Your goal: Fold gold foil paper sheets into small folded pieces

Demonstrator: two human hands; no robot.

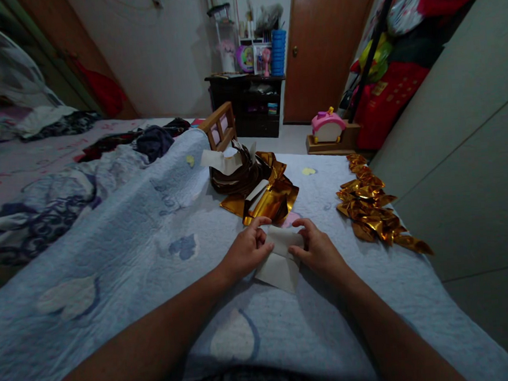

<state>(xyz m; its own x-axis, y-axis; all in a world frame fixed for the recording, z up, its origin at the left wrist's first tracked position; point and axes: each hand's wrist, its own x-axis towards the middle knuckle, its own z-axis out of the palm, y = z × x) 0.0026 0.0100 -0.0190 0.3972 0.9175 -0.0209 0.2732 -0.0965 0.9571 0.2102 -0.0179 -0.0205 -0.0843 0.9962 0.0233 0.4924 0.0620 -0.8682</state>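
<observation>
A pale sheet of paper (281, 270) with a crease across it lies in front of me on the bed. My left hand (249, 246) pinches its left side near the top, thumb on the paper. On the opposite side my right hand (316, 247) grips the right edge between thumb and fingers. Just beyond the hands is a heap of gold foil paper (276, 197), partly crumpled, with white backing showing in places. Behind it sits a dark, round stack of sheets (235, 177).
Folded gold foil pieces (368, 203) form a row along the bed's right edge. A light blue bedspread (192, 299) with heart patterns covers the bed. Rumpled clothes (155, 140) lie at the left. Beyond the bed's foot stand a pink toy (328, 126) and a dark cabinet (248, 107).
</observation>
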